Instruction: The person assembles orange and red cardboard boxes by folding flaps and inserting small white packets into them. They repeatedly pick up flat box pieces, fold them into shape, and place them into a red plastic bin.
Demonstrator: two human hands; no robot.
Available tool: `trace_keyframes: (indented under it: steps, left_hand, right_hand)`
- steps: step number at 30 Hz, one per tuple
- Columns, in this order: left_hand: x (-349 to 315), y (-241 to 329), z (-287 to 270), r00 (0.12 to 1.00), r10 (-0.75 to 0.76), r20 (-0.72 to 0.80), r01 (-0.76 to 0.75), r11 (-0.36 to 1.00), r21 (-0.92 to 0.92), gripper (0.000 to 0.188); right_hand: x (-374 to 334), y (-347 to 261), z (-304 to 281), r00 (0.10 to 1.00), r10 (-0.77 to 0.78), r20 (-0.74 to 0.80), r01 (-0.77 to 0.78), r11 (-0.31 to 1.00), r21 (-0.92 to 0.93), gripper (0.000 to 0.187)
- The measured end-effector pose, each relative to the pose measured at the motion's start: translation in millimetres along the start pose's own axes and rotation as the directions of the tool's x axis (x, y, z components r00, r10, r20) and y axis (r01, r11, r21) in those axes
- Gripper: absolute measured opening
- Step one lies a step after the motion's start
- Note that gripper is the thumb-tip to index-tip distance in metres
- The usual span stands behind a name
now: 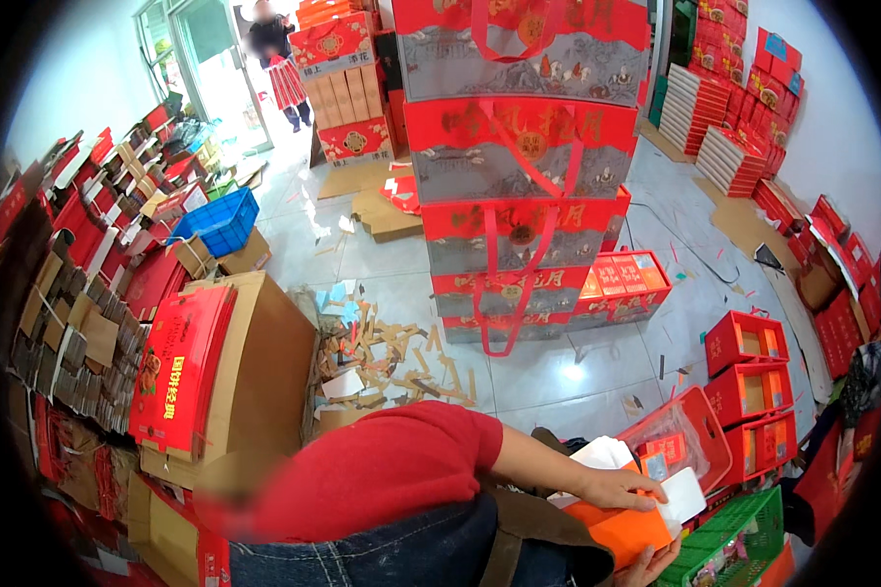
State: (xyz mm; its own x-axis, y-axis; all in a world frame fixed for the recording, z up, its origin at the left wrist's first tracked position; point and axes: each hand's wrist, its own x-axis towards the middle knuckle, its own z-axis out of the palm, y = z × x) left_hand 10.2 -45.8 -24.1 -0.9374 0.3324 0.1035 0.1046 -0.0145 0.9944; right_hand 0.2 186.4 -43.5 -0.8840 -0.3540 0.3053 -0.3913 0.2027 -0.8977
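My left hand, at the end of a bare forearm below a red sleeve, grips the upper part of an orange paper box with its thumb and fingers. White flaps stick out from the box on the right. At the lower edge my right hand holds the box's lower side, its fingers curled round the edge; part of this hand is cut off. Just beyond the hands lies a red tray with clear plastic and a small red packet in it. A green basket stands at the right.
Red open boxes are stacked beyond the tray. A tall stack of red and grey gift boxes rises ahead. Cardboard scraps litter the floor. Left are a large carton and a blue crate. A person stands near the doorway.
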Motion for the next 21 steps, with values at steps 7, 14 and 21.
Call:
trace_keyframes:
  steps: [7,14,21]
  left_hand:
    - [3.4,-25.8,-2.9,0.999,-0.026,-0.034,0.024,0.998,-0.057,0.045]
    - [11.9,-47.4,12.6,0.993,-0.073,-0.093,0.048,0.968,-0.248,0.039]
    - [-1.6,4.0,29.5,0.962,-0.144,-0.231,0.063,0.944,-0.325,0.024]
  right_hand:
    - [-8.8,50.3,-15.1,0.993,-0.054,0.102,0.055,0.998,-0.007,0.043]
    - [2.3,10.9,-27.8,0.918,0.353,0.182,-0.351,0.935,-0.046,0.03]
    - [-20.0,43.6,-30.5,0.987,0.155,0.046,-0.16,0.975,0.153,0.028]
